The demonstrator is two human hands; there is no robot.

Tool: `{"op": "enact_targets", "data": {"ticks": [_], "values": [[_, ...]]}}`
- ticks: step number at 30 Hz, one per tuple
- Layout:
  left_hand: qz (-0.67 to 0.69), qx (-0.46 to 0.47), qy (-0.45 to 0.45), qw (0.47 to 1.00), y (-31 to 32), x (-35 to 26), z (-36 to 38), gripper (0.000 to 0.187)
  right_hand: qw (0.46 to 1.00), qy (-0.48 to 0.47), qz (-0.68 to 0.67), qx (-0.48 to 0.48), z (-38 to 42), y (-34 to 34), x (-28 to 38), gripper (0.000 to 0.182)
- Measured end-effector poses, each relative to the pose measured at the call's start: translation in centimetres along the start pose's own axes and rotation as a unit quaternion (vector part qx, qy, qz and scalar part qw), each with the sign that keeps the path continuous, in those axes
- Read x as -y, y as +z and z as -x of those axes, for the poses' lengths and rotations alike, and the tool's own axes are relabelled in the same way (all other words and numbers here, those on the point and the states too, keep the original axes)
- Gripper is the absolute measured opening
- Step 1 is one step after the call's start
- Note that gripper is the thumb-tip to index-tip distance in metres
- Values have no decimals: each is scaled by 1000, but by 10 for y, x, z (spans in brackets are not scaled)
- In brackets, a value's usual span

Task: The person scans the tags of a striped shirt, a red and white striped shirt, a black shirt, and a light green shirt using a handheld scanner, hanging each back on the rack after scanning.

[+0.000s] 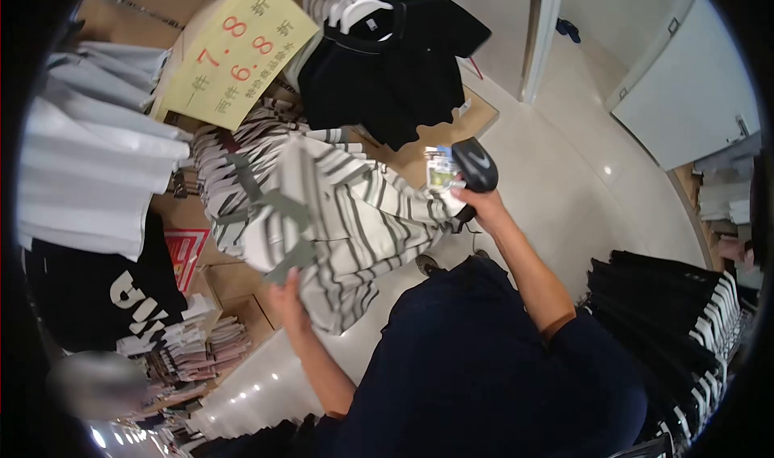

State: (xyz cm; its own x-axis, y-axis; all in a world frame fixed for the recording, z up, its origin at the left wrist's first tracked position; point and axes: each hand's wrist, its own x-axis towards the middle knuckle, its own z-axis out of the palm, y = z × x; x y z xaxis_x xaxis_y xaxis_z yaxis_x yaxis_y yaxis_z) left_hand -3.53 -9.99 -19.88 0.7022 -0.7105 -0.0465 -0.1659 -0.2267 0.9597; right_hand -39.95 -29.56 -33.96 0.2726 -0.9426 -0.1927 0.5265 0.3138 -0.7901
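Observation:
A striped white and dark-grey shirt [355, 216] spreads out in front of me, beside a rack of similar striped shirts [230, 156]. My left hand [289, 301] is at the shirt's lower left edge, blurred, so its grip is unclear. In my right hand [481, 204] is a black item with a white swoosh [476, 164], together with a printed tag or card [440, 168]. The shirt's right end reaches this hand.
A yellow sign [238, 51] stands at the upper left, near black shirts on hangers [387, 63]. White shirts [89, 160] hang at the left. Black garments [653, 313] hang at the lower right. A white door [693, 79] is at the upper right.

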Motion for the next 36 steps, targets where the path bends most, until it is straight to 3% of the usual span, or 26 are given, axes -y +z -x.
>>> {"op": "enact_targets", "data": {"ticks": [1,3,4,5,7,8,9,10,15,20,23,27,31,36], "values": [[-15,25,-1,1000,17,12,2,42,996,-19,81,29,6,16,4,42],[63,76,-72,992,47,34,11,46,962,-160,206,81,19,58,13,55],[132,124,-94,979,60,39,15,46,962,-62,218,149,35,81,39,61],[201,172,-113,958,71,42,19,46,922,-156,280,217,34,92,28,56],[238,231,-155,931,89,14,36,42,909,-30,263,322,47,105,27,51],[227,258,-109,933,95,22,36,40,898,-71,281,330,49,112,15,49],[235,275,-131,923,98,21,37,37,886,-111,297,337,52,117,5,47],[235,273,-111,926,98,17,40,35,902,-54,267,334,58,116,0,46],[167,178,-15,970,103,10,52,30,946,-16,252,202,74,110,-5,44],[123,106,34,986,116,30,56,30,926,191,207,251,93,91,5,31],[114,97,41,988,122,32,63,29,942,193,74,266,106,88,-9,21],[84,89,45,991,119,41,70,30,927,163,102,322,99,78,-7,14],[10,86,120,989,99,46,64,36,950,150,131,239,92,75,-5,13],[-186,68,67,978,68,32,54,42,980,134,131,63,74,59,3,16]]}}
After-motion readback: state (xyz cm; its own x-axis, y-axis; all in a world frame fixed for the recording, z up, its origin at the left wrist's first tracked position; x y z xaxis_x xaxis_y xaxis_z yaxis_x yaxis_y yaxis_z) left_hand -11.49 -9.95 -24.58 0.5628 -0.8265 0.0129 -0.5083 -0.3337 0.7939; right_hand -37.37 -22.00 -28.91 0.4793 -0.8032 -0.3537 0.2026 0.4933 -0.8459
